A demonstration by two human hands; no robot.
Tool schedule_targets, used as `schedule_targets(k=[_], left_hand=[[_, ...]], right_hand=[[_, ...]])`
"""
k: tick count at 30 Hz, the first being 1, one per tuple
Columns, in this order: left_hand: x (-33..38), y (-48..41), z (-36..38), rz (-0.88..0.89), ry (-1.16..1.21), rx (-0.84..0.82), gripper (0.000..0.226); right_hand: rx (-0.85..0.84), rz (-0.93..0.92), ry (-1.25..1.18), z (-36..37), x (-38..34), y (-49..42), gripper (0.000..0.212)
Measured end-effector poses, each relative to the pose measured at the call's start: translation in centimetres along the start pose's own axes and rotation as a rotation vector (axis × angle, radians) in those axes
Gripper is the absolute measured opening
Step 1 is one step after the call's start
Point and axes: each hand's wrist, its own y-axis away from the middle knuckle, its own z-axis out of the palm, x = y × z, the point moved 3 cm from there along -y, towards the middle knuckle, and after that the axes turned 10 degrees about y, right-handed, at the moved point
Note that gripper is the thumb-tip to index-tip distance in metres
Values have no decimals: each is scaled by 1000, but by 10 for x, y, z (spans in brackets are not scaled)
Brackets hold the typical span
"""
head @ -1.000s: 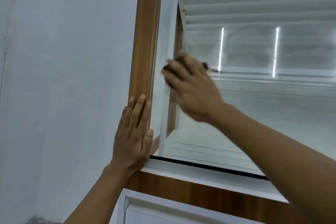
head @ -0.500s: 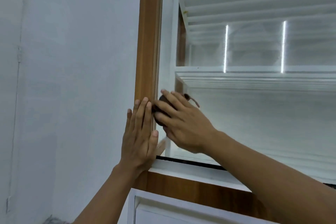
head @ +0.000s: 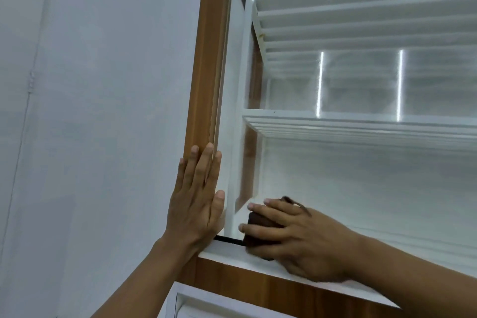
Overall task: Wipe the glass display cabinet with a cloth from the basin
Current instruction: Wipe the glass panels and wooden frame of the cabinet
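Note:
The glass display cabinet (head: 361, 175) fills the right half of the view, with a brown wooden frame and white shelves behind the pane. My right hand (head: 296, 237) presses a folded dark brown cloth (head: 258, 233) against the bottom left corner of the glass, just above the white ledge. My left hand (head: 196, 196) lies flat with fingers together on the wooden frame post (head: 206, 72), a little left of the cloth. No basin is in view.
A plain white wall (head: 90, 111) stands to the left of the cabinet. Below the glass runs a white ledge (head: 227, 258) over a brown panel, with a white drawer front (head: 206, 304) under it. Light strips reflect in the pane.
My right hand has wiped the cloth downward along the left edge of the glass, from about mid-height to the bottom corner. My left hand has stayed on the frame.

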Motion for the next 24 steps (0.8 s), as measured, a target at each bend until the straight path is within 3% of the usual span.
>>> schedule_targets(k=[2,5,7,9,13,17,19,21,24], left_hand=[[4,-15,-1,12,-1,-15,66],[2,-52,-6,-30,-13,-10,64],[0,-84,-12,-45,6,3,64],[-2,-120,-24,-58,19,18,63],[-20,-205,-54,-171,-5,19,65],[-40,-291,-87,-146,13,-88,65],[-47,-328,-103,-95,6,-145,65],[-54,-360,-118,-50,5,-189,63],[-69,-401,-136,-26,28,-227,62]], right_hand=[[59,88,-8,-8,46,-3,45],[125,526,13,-27,177,-25,49],[122,659,46,-37,235,-50,52],[138,540,78,-36,234,-73,53],[-29,-93,-58,-21,161,-58,53],[117,-168,70,-22,255,-72,39],[162,11,67,-45,337,-105,48],[199,318,69,-67,408,-137,48],[253,656,-9,-76,461,-168,41]])
